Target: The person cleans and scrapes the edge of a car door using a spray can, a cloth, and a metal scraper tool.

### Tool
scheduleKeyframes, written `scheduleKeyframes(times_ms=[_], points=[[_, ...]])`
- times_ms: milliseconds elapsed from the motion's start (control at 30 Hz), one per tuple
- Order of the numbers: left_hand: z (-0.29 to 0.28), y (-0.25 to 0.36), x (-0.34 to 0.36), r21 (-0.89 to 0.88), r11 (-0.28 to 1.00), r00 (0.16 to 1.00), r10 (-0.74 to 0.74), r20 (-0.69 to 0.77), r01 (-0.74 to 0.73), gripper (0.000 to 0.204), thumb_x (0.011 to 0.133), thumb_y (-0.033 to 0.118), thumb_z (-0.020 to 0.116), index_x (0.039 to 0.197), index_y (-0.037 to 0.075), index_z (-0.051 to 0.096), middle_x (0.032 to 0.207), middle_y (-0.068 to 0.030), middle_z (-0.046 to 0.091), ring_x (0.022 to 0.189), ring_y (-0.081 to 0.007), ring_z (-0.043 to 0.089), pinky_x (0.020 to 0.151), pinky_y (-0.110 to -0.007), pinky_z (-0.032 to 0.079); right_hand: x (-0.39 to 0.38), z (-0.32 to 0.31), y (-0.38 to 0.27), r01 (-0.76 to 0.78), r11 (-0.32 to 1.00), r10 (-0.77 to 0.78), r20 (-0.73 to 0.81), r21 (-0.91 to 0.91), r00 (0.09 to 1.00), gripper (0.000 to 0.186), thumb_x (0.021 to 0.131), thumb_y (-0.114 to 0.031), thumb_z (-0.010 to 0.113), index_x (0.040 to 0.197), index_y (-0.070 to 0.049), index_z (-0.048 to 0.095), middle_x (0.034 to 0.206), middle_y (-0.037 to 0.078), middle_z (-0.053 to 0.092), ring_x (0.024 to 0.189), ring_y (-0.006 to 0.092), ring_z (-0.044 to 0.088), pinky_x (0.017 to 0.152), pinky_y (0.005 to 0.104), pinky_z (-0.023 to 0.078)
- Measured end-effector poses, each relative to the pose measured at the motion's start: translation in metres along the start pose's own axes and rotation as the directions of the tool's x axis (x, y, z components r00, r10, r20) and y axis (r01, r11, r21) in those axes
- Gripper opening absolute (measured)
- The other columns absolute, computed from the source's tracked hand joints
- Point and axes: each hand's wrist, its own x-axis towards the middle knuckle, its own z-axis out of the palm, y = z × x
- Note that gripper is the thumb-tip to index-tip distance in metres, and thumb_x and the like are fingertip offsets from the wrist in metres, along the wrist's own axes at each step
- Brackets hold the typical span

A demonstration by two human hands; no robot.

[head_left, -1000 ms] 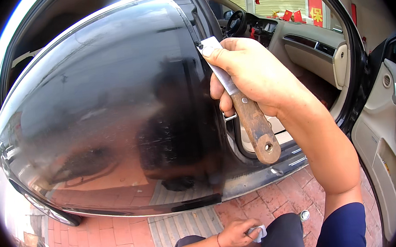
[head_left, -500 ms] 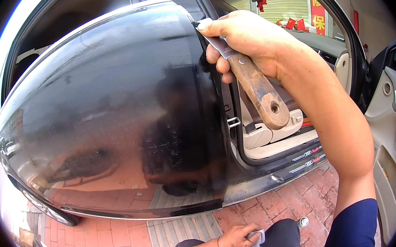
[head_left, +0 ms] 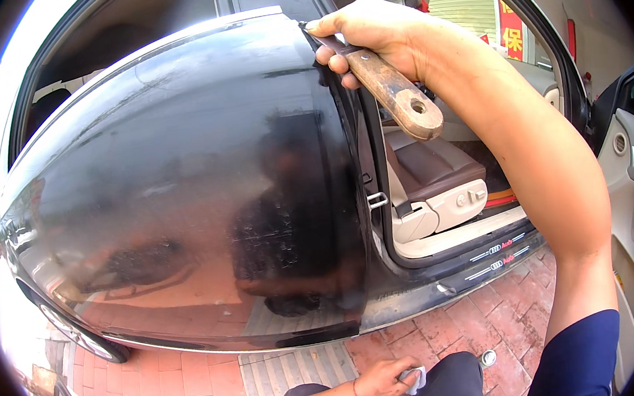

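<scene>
My right hand (head_left: pixel 381 30) is closed on a putty knife (head_left: pixel 397 94) with a worn wooden handle and a hole near its butt end. The metal blade points up and left, and its tip meets the upper front edge of a black car door (head_left: pixel 165 188). My thumb presses near that tip, partly hiding the blade. Low in front of me, by my knees, my left hand (head_left: pixel 384 381) grips a small crumpled white cloth or tissue (head_left: pixel 417 381); which of the two I cannot tell.
Right of the door is the open front doorway with a brown and cream seat (head_left: pixel 435 172). An open front door (head_left: pixel 626 193) stands at the far right. A small can (head_left: pixel 488 358) sits on red paving (head_left: pixel 449 330) by my knee. A wheel (head_left: pixel 80 335) shows at lower left.
My right hand and the putty knife have moved up along the door's front edge, toward its top corner. My left hand still holds the white cloth or tissue low down.
</scene>
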Motion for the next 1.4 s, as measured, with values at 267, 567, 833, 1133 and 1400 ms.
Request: scheduleKeyframes(times_ms=[267, 567, 833, 1133, 1400], points=[[-0.028, -0.006, 0.002, -0.079, 0.983, 0.974, -0.174, -0.145, 0.164, 0.016, 0.093, 0.010, 0.070, 0.105, 0.002, 0.064, 0.086, -0.0132, 0.072, 0.078, -0.0216, 0.073, 0.068, -0.032, 0.056, -0.125, -0.040, 0.114, 0.030, 0.957, -0.042, 0.035, 0.289, 0.998, 0.023, 0.091, -0.018, 0.054, 0.107, -0.001, 0.052, 0.071, 0.007, 0.058, 0.050, 0.0136, 0.054, 0.050, 0.0282, 0.046], [-0.026, 0.039, 0.005, -0.245, 0.967, 0.993, 0.086, 0.083, -0.063, 0.014, 0.085, 0.004, 0.074, 0.096, 0.004, 0.065, 0.070, -0.0068, 0.064, 0.052, -0.0237, 0.060, 0.049, -0.034, 0.044, -0.281, -0.011, 0.470, -0.068, 0.494, 0.860, 0.476, -0.867, 0.186, 0.030, 0.098, -0.026, 0.060, 0.114, -0.001, 0.063, 0.083, 0.014, 0.070, 0.078, 0.0308, 0.070, 0.074, 0.0445, 0.054], [-0.021, 0.045, -0.020, -0.205, 0.943, 0.964, -0.267, 0.003, 0.262, 0.012, 0.090, 0.000, 0.068, 0.101, -0.001, 0.063, 0.078, -0.0111, 0.068, 0.065, -0.0210, 0.069, 0.059, -0.029, 0.051, -0.353, 0.004, 0.559, -0.194, 0.701, 0.681, 0.565, -0.686, 0.466, 0.032, 0.095, -0.028, 0.058, 0.111, -0.001, 0.064, 0.100, 0.024, 0.069, 0.099, 0.0419, 0.065, 0.086, 0.0517, 0.050], [-0.029, 0.012, 0.029, -0.476, 0.669, 0.760, -0.650, -0.003, 0.571, 0.016, 0.103, 0.012, 0.060, 0.112, -0.001, 0.057, 0.087, 0.0000, 0.067, 0.081, -0.0035, 0.056, 0.070, -0.019, 0.045, -0.334, -0.004, 0.502, -0.821, 0.564, 0.420, 0.827, 0.085, 0.374, 0.024, 0.101, -0.026, 0.062, 0.103, -0.003, 0.060, 0.073, 0.001, 0.055, 0.060, 0.0103, 0.056, 0.052, 0.0273, 0.047], [-0.007, -0.014, 0.050, 0.248, 0.879, 0.908, -0.357, -0.221, 0.407, 0.047, 0.091, 0.015, 0.077, 0.131, 0.003, 0.056, 0.106, -0.0068, 0.057, 0.093, -0.0167, 0.054, 0.085, -0.029, 0.047, -0.307, -0.010, 0.457, -0.818, 0.452, 0.380, 0.753, 0.356, 0.537, 0.027, 0.101, -0.028, 0.063, 0.103, -0.003, 0.055, 0.077, 0.004, 0.057, 0.061, 0.0130, 0.057, 0.055, 0.0290, 0.049]])
